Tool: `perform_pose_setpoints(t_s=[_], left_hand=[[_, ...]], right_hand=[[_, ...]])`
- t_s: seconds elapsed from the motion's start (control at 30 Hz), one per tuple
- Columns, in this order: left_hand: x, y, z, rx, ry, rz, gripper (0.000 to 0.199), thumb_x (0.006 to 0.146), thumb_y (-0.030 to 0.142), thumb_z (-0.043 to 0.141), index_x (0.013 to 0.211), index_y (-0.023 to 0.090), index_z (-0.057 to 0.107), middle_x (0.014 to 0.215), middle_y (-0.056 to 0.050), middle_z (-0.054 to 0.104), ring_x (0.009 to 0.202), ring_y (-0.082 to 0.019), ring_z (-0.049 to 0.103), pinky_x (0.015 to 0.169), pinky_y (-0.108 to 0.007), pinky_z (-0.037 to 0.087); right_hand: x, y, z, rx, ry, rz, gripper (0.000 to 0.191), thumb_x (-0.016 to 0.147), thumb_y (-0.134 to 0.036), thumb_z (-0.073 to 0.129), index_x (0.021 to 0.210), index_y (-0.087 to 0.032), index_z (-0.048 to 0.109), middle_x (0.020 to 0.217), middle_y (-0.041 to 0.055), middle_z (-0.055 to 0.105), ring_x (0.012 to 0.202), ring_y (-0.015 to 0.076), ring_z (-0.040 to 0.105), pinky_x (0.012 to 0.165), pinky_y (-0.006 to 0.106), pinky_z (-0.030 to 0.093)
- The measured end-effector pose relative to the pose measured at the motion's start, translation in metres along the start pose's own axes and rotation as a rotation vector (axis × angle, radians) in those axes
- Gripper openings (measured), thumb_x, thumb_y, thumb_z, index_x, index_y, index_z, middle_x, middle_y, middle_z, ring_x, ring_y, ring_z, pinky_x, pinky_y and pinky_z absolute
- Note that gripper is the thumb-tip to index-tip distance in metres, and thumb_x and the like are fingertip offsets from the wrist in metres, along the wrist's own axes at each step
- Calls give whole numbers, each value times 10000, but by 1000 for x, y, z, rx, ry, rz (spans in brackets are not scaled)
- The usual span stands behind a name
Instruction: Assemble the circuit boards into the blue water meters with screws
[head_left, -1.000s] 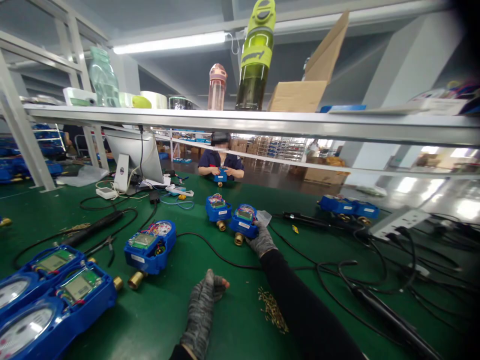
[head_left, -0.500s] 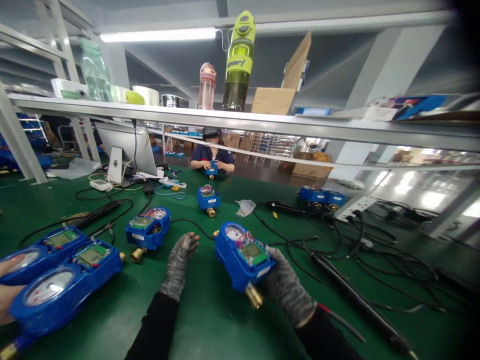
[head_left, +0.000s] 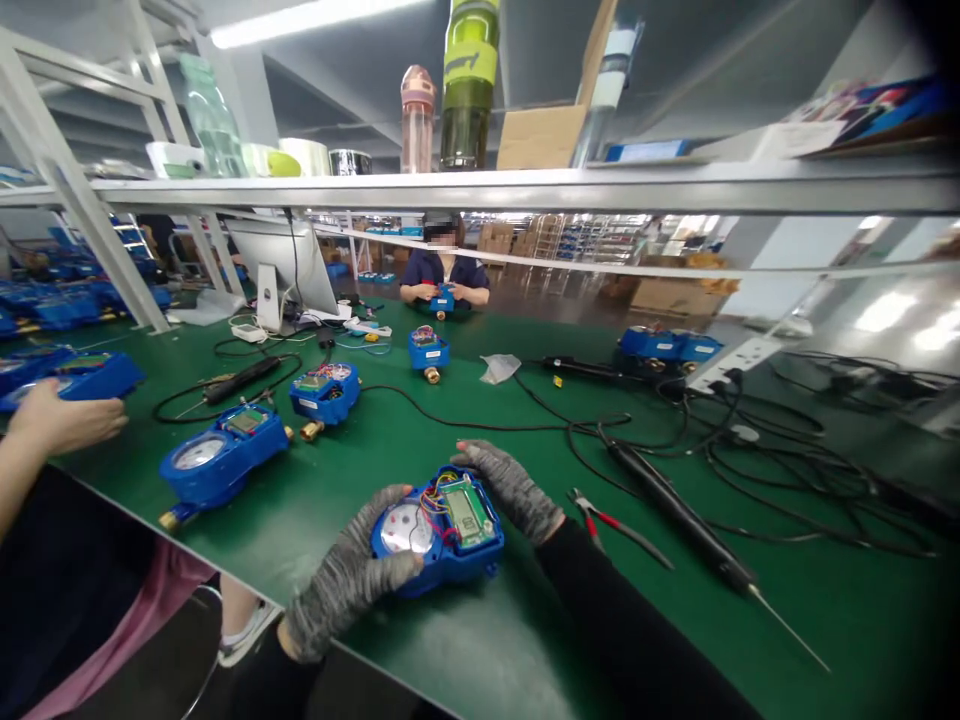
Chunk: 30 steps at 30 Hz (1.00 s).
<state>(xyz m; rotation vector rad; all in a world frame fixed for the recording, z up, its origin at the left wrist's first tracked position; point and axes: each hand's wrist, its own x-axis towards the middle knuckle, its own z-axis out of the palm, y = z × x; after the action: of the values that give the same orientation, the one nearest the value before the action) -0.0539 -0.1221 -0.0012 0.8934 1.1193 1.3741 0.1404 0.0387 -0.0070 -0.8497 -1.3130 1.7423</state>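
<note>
At front edge of green worktop (head_left: 397, 450): 1 blue meter (head_left: 442, 545), approx. face-up, round dial (head_left: 401, 527) to L, LCD (head_left: 465, 512) to R, multicol. wires (head_left: 437, 497) exposed betw. the two. Resting or slightly lifted: can't tell.

My L grip (head_left: 349, 572), grey knit glove, fingertips bare: closed round dial end, thumb on near side, fingers on far side.

My R grip (head_left: 517, 490), same type glove: fingers stretched out at far edge, nr. LCD end; closed on it or not, can't tell.

R of my R sleeve (head_left: 600, 600): 1 pr. cutters (head_left: 589, 510), red handles, lying flat. Further R: 1 blk. pen-type tool (head_left: 679, 515), thin tip twd. me, cable attached.

L side, on worktop: 2nd meter (head_left: 225, 455), brass fitting twd. me; just beyond, 3rd meter (head_left: 326, 393), wires showing. Far L: co-worker's bare hand (head_left: 67, 418) at a further blue unit (head_left: 109, 378).

Mid worktop, beyond my grips: 4th meter (head_left: 429, 350), upright; clear plastic bag (head_left: 500, 368) to its R.

Far side: seated person (head_left: 446, 270), both hands on small blue unit (head_left: 442, 300).

Overhead shelf (head_left: 525, 188): pink bottle (head_left: 417, 125), green bottle (head_left: 470, 95), side by side; carton (head_left: 540, 138) R of them.
</note>
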Motion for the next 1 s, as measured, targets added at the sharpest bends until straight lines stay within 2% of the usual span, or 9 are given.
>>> perform_pose_setpoints(t_s=[0.13, 0.27, 0.33, 0.43, 0.5, 0.57, 0.67, 0.83, 1.0], left_hand=[[-19, -25, 36, 130, 362, 52, 881, 570, 363, 903, 1368, 220, 558, 1405, -123, 588, 1308, -402, 529, 1077, -447, 475], [-38, -55, 69, 95, 384, 89, 1012, 670, 373, 845, 1524, 291, 308, 1507, -95, 478, 1362, -339, 491, 1144, -429, 423], [-46, -63, 76, 102, 358, 115, 987, 690, 348, 833, 1523, 327, 305, 1514, -72, 471, 1382, -328, 469, 1141, -417, 429], [-51, -58, 70, 186, 304, 142, 803, 682, 373, 837, 1411, 302, 508, 1473, -69, 526, 1402, -344, 438, 1157, -423, 404], [-45, -45, 58, 229, 329, 181, 647, 700, 436, 813, 1294, 259, 627, 1399, -84, 596, 1380, -352, 461, 1178, -447, 365], [-32, -30, 47, 248, 372, 268, 581, 736, 455, 782, 1258, 232, 659, 1397, -80, 601, 1378, -335, 462, 1205, -445, 314], [-1, -9, 39, 210, 296, 362, 549, 744, 446, 784, 1225, 203, 679, 1342, -87, 644, 1340, -317, 508, 1183, -427, 347], [39, 6, 40, 207, 90, 310, 530, 760, 479, 771, 1178, 159, 716, 1301, -121, 673, 1265, -333, 579, 1119, -437, 429], [46, 9, 31, 223, 6, 299, 509, 797, 490, 739, 1182, 157, 725, 1302, -119, 675, 1289, -324, 563, 1143, -425, 408]], right_hand=[[-18, -8, -19, -93, 49, -136, 399, 840, -460, 735, 1134, -196, 682, 1105, 78, 708, 1073, 267, 641, 970, 427, 488], [-55, -12, -26, -134, -19, -184, 457, 831, -425, 756, 1227, -220, 656, 1286, 78, 649, 1223, 286, 569, 1056, 420, 438], [-67, -11, -26, -137, -108, -209, 516, 838, -411, 751, 1299, -222, 617, 1357, 79, 610, 1272, 287, 541, 1080, 423, 428], [-71, -4, -29, -160, -186, -257, 549, 836, -385, 760, 1330, -217, 591, 1362, 86, 605, 1274, 296, 539, 1082, 448, 429], [-68, 1, -31, -178, -181, -274, 548, 834, -372, 764, 1329, -220, 587, 1344, 85, 613, 1262, 299, 544, 1084, 465, 422], [-63, 6, -33, -193, -163, -275, 566, 828, -365, 771, 1342, -228, 577, 1346, 83, 606, 1263, 299, 536, 1090, 472, 411], [-59, 8, -32, -207, -163, -281, 603, 824, -366, 775, 1370, -241, 553, 1365, 84, 583, 1268, 297, 531, 1081, 462, 422], [-48, 3, -25, -226, -189, -297, 569, 798, -361, 793, 1318, -241, 595, 1332, 85, 600, 1225, 305, 565, 1044, 449, 462], [-37, -4, -21, -296, -195, -333, 537, 744, -316, 836, 1236, -222, 644, 1235, 88, 641, 1154, 329, 590, 1029, 495, 459]])
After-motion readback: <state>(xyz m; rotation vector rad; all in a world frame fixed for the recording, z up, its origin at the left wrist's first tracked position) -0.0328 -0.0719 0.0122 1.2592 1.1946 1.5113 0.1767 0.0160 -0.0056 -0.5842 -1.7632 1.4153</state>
